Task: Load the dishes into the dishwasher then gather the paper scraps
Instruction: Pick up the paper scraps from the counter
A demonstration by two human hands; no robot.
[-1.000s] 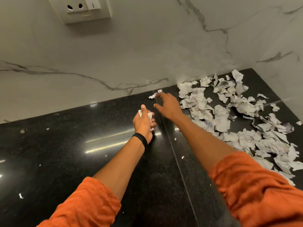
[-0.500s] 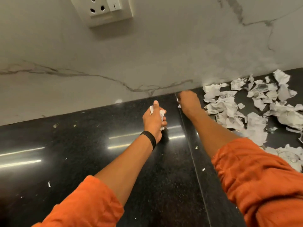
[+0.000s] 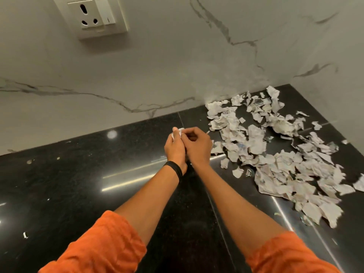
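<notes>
gathering scraps: my left grip [image 3: 175,149] curls round a small wad [image 3: 175,133], my right grip [image 3: 198,147] pinching its top. next i'd reach right for the big pile [image 3: 275,158] on the counter [image 3: 78,174].

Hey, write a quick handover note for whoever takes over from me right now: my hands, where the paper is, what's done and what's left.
Left hand: grips a small paper wad over the counter.
Right hand: fingers curled, pinching at the same wad.
Scraps: the big pile lies loose on the counter's right side, toward the corner; a few stray bits on the left.
Done: only that handful gathered. Dishes and dishwasher are out of view, so unconfirmed.
Left: gather the pile and the strays.
</notes>
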